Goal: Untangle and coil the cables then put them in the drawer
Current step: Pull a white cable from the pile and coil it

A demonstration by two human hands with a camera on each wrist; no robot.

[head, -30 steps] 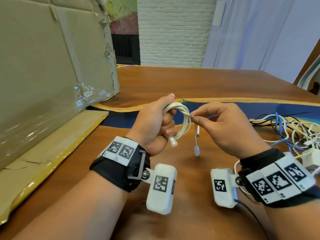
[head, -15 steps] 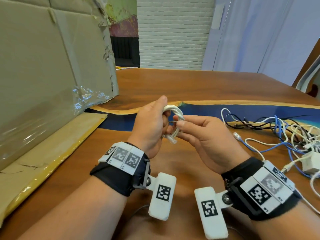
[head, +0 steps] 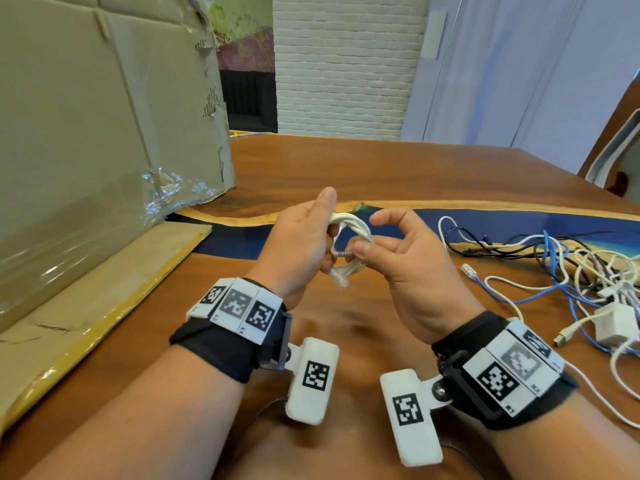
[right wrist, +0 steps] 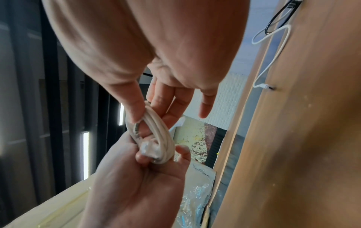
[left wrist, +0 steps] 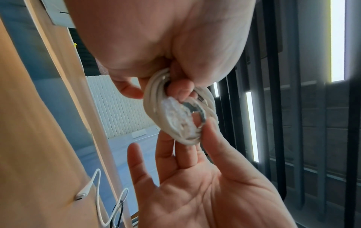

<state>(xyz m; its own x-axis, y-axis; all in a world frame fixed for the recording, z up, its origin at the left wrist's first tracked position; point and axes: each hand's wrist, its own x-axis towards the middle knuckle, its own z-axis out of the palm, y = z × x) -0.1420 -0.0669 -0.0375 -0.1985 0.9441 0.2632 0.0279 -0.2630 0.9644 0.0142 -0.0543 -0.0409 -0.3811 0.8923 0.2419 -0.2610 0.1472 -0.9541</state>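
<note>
A white cable wound into a small coil (head: 353, 233) (left wrist: 175, 114) (right wrist: 156, 128) hangs above the wooden table (head: 381, 161). My left hand (head: 304, 237) grips the coil, fingers curled through its loop, a clear plug (head: 339, 280) dangling below. My right hand (head: 391, 251) pinches the cable's end and the coil's right side between thumb and fingers (right wrist: 136, 108); its index finger sticks out free. A tangle of white, blue and black cables (head: 554, 268) lies on the table to the right. No drawer is in view.
A large cardboard box (head: 104, 133) stands at the left, its flap (head: 86, 306) lying on the table. A white adapter block (head: 616, 323) sits in the tangle at the right edge. A chair back (head: 616, 147) shows at far right.
The loose end that hung from the coil has been wound in. My right hand moved in against the coil and now pinches the end there; its index finger has lifted off.
</note>
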